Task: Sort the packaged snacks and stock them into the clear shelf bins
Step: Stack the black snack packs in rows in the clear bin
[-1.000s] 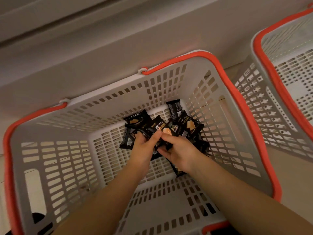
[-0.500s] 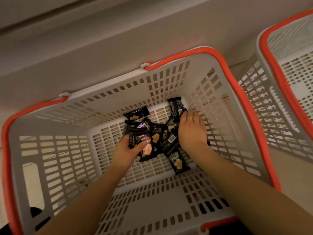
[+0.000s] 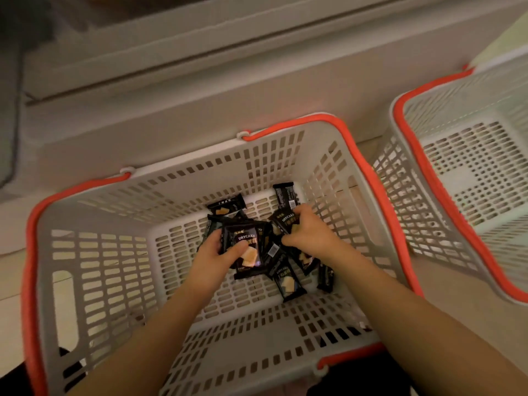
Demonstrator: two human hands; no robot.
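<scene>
Floor [image 3: 328,318] carries two baskets [image 3: 94,252] (orange-rimmed).

Bare left forearm reaching forward and down, left hand [image 3: 220,254] curled with thumb pressed across a black glossy snack packet [image 3: 244,247], bare right forearm alongside, right hand [image 3: 310,234] palm-down, fingers closed over another black snack wrapper [image 3: 285,220]

Access: open-topped basket, entry from above only.
Slatted walls of the basket [image 3: 94,270] enclose the black snack packets [image 3: 288,284]; bare floor lies left and near; a second basket [image 3: 405,201] stands close right.
</scene>
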